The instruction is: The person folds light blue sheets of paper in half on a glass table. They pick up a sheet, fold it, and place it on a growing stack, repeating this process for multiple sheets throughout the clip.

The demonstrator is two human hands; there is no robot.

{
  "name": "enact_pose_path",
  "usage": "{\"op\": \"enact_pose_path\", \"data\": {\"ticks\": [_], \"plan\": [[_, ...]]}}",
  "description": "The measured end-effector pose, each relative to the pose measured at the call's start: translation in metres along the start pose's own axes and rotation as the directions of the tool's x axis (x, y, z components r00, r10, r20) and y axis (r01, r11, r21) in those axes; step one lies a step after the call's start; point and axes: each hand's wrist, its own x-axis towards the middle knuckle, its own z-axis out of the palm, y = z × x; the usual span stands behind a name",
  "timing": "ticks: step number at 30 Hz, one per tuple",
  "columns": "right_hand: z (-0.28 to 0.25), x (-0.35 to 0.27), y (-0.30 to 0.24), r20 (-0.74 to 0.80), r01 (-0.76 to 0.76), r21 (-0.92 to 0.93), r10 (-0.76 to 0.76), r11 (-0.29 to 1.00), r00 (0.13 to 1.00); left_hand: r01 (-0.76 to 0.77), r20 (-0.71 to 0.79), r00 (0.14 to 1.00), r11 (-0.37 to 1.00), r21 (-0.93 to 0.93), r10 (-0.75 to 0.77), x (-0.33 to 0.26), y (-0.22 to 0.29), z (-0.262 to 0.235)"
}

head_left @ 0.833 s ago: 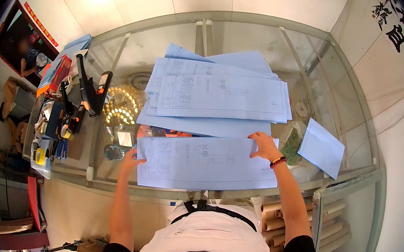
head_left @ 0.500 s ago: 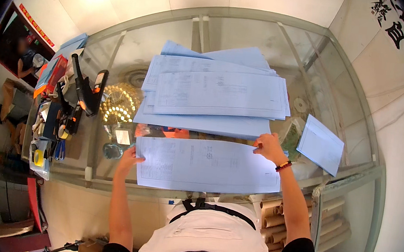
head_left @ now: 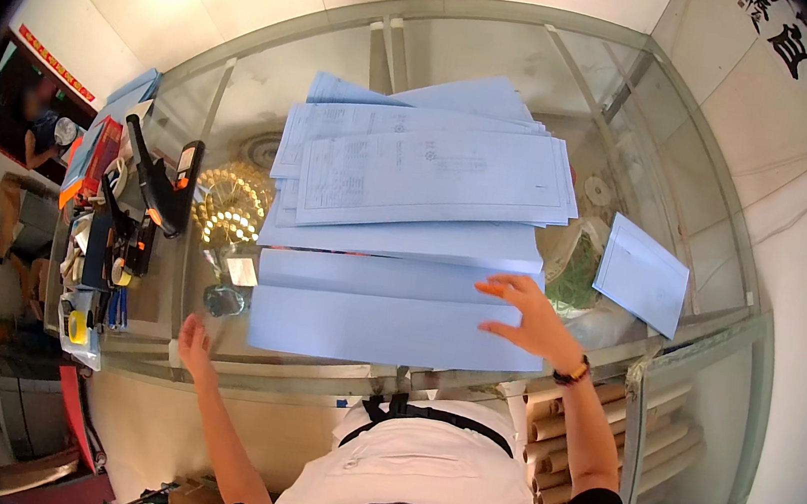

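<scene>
"Listing the main piece first, from my remote seat: one blue sheet point(head_left: 364, 328), plain face up, along the near side of the glass table point(head_left: 495, 42), just in front of the stack of blue sheets point(head_left: 431, 190). Long axis: left to right, roughly following the table's front edge. One lengthwise line, fold or edge, I cannot tell which, parts a narrow far band from a broader near one."

"Hands?"

"Right hand point(head_left: 531, 320): the nearer, over the sheet's right end. Thumb and fingers spread wide, nothing seen between them; contact with the paper, I cannot tell. Left hand point(head_left: 197, 346): beyond the sheet's left end, apart from it, by the table's front edge; fingers loosely extended, nothing visible in them."

"Governing relation?"

"The sheet runs leftward from the right hand, its lengthwise line passing between that thumb and the fingertips."

"Differences from the earlier frame, please."

"Three entries. Face: printed there, plain blue here. Left hand: at the sheet's left edge there, off it here. Right hand: at the far edge there, farther in over the sheet here."

"Surroundings?"

"To the right, one folded blue packet point(head_left: 642, 276). To the left, one gold beaded item point(head_left: 230, 209) and one black handheld tool point(head_left: 166, 198)."
</scene>
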Motion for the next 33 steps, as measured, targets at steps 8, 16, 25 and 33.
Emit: {"op": "enact_pose_path", "data": {"ticks": [8, 16, 25, 33], "plan": [[0.073, 0.104, 0.095, -0.295, -0.102, -0.256, 0.023, 0.961, 0.955, -0.498, 0.278, 0.861, 0.82, 0.283, 0.427, -0.043, 0.069, 0.136], [0.103, 0.159, 0.125, -0.072, -0.034, -0.775, -0.036, 0.631, 0.997, -0.759, 0.72, 0.571, 0.587, 0.282, 0.394, -0.114, 0.044, 0.259], [0.098, 0.185, 0.133, 0.146, 0.163, -0.728, -0.082, 0.665, 0.986, -0.964, 0.825, 0.244, 0.031, 0.266, 0.51, -0.07, 0.013, 0.34], [0.089, 0.199, 0.126, 0.159, 0.234, -0.593, -0.173, 0.771, 0.972, -0.987, 0.877, 0.065, -0.099, 0.127, 0.476, -0.059, 0.022, 0.338]]}}
